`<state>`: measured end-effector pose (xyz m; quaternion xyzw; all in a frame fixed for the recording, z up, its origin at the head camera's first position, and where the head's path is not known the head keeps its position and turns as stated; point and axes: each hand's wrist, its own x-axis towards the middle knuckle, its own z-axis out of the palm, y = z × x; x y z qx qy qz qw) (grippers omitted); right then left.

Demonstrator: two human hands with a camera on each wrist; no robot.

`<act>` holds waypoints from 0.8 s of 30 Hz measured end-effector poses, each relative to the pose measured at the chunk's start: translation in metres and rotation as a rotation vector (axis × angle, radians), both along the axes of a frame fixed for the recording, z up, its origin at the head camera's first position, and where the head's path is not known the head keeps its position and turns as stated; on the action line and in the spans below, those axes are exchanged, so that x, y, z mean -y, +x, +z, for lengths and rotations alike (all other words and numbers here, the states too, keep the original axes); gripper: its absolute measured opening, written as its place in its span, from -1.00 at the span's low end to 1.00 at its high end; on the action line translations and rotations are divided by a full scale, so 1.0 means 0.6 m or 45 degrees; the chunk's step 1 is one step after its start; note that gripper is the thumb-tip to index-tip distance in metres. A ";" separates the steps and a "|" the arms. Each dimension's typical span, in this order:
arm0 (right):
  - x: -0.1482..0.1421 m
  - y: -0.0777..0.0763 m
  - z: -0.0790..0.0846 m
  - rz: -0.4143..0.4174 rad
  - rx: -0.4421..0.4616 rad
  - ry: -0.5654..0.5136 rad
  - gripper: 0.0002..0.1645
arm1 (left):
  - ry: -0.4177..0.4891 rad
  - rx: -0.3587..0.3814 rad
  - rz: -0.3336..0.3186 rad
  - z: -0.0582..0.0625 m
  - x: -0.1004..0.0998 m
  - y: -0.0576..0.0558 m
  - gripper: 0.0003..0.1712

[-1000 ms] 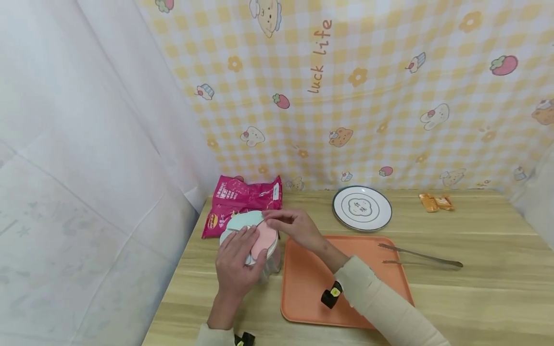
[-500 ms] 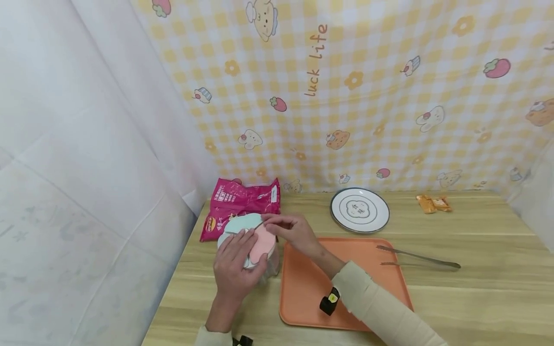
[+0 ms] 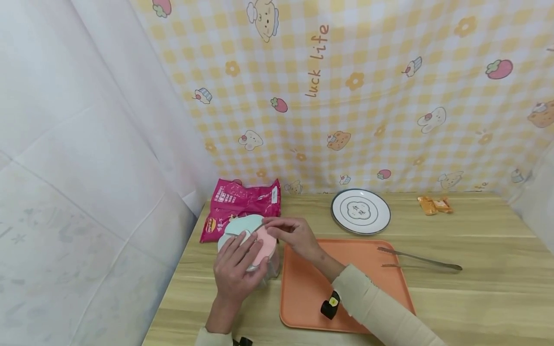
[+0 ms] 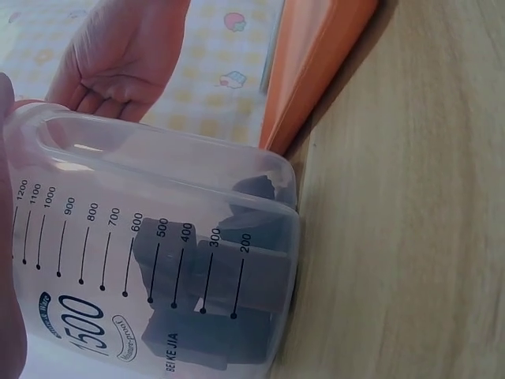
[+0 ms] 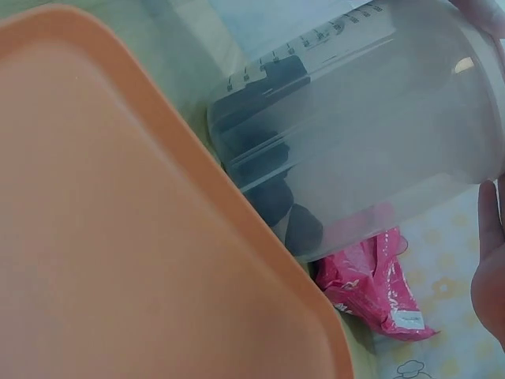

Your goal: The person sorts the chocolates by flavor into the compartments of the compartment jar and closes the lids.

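Note:
A clear plastic storage jar [image 4: 110, 237] with printed measure marks stands left of the tray. Dark chunky pieces [image 4: 260, 276] lie in its bottom. Its round lid [image 3: 246, 224] has pastel segments, mint, pink and pale blue. My left hand [image 3: 235, 269] rests on the lid with spread fingers, its thumb by the near right edge of the pink segment. My right hand [image 3: 298, 238] pinches at the lid's far right rim, between mint and pink, where a dark gap shows. The exact contact of its fingertips is hard to see.
An orange tray [image 3: 311, 288] lies right of the jar, under my right forearm. Behind the jar is a magenta snack bag [image 3: 248, 198]. A white plate [image 3: 360, 211], metal tongs [image 3: 426, 259] and small orange packets [image 3: 434, 205] lie farther right. A checked curtain hangs behind.
The fingers of my left hand have spread and shifted slightly on the lid. My right hand stays at the rim. The head view has shifted a little.

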<state>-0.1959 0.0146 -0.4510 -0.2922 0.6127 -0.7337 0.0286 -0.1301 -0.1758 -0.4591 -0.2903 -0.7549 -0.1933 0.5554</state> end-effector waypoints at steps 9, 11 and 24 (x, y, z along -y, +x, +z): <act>0.000 -0.004 0.005 -0.020 -0.040 0.018 -0.77 | -0.029 0.133 0.013 0.011 0.004 0.007 -0.53; -0.001 -0.004 0.008 -0.002 -0.032 0.020 -0.78 | -0.042 0.200 0.031 0.015 0.006 0.013 -0.52; -0.087 0.020 0.048 -0.253 -0.125 0.227 -0.73 | -0.139 0.304 -0.027 0.075 -0.029 0.051 -0.46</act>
